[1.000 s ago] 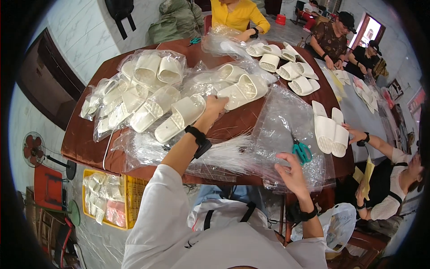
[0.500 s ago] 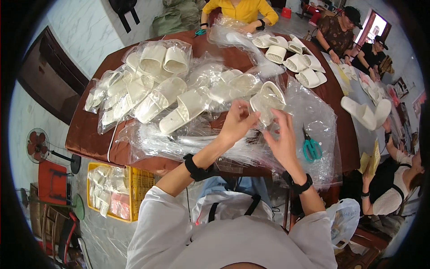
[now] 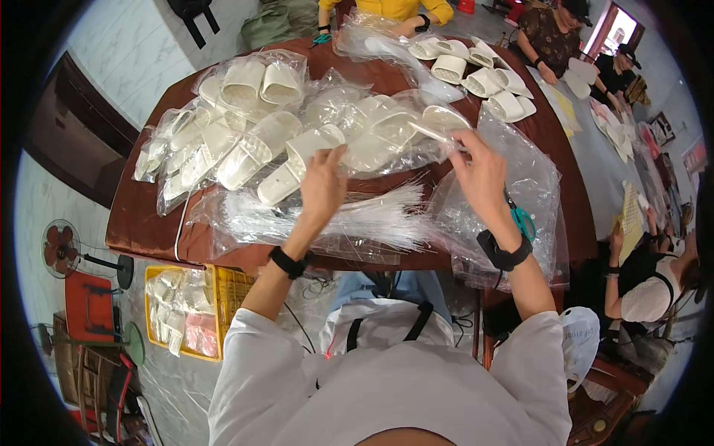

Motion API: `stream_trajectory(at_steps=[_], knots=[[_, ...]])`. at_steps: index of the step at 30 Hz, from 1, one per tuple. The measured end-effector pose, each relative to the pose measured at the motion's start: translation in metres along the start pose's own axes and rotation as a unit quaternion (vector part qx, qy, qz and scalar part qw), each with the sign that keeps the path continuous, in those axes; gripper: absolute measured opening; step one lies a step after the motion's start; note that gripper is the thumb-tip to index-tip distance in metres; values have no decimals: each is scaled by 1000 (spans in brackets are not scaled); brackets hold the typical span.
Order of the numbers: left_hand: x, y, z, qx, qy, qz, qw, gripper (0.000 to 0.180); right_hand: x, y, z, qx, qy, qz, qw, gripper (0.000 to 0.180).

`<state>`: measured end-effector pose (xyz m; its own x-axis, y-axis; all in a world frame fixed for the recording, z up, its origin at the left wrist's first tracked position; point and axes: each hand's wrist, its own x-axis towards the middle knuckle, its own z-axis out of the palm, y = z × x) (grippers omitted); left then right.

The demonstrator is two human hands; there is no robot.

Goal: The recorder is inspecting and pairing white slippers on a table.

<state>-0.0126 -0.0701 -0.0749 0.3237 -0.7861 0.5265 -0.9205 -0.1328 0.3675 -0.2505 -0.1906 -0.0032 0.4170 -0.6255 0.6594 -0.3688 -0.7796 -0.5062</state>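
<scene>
My left hand (image 3: 323, 187) is over the near edge of an off-white slide slipper (image 3: 285, 177), its fingers curled together. What they pinch, if anything, is too small to make out. My right hand (image 3: 480, 175), further right, grips the near end of a clear plastic bag (image 3: 448, 143) with an off-white slipper (image 3: 442, 119) inside, tilted up off the table. Between the hands and nearer to me lies a bundle of thin white plastic strips (image 3: 357, 221), partly on clear film. Teal-handled scissors (image 3: 523, 221) lie beside my right wrist, partly hidden by it.
Bagged slippers (image 3: 223, 119) are heaped on the brown-covered table (image 3: 141, 230). Loose slippers (image 3: 487, 82) lie at its far right; flat clear bags (image 3: 539, 186) lie near right. A yellow crate (image 3: 217, 316) stands on the floor at left. Several other people work around the tables.
My left hand has moved left, away from the bag. My right hand has lifted slightly with the bagged slipper, which now tilts on edge. The whole view has shifted a little.
</scene>
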Motion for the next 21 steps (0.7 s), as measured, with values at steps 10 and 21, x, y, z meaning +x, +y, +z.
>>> stream_trajectory(at_steps=[10, 21], knots=[[96, 19, -96, -150, 179, -10, 972, 16, 52, 3, -21, 216, 48, 50, 974, 6], [150, 101, -151, -360, 375, 320, 792, 17, 55, -21, -70, 310, 197, -32, 930, 9]])
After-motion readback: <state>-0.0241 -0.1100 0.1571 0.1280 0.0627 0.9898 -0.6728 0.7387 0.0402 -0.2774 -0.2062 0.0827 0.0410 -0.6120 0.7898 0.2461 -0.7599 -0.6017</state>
